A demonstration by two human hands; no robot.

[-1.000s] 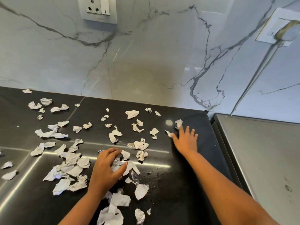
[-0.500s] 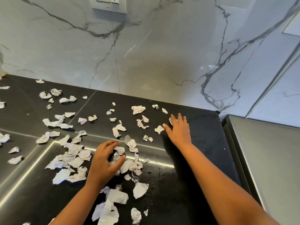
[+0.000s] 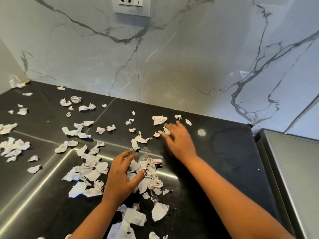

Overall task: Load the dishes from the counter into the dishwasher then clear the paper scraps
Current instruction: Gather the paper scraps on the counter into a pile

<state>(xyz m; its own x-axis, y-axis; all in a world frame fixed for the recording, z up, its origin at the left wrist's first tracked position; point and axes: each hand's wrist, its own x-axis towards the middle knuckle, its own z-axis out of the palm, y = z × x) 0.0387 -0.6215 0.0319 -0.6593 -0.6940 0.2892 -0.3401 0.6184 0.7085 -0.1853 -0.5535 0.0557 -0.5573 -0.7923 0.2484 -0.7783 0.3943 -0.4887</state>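
Observation:
Several white paper scraps lie scattered over the black counter. My left hand rests palm down with fingers spread, cupped against a heap of scraps at the counter's middle. My right hand lies flat further back, fingers apart, its fingertips touching small scraps near a larger crumpled piece. Neither hand grips anything. No dishes show in this view.
A marble wall with a socket plate rises behind the counter. A steel surface adjoins the counter on the right. More scraps lie at the far left and near the front edge.
My right hand has swept leftward along the back of the counter, pushing small scraps with it. The heap beside my left hand has grown. The view has shifted left.

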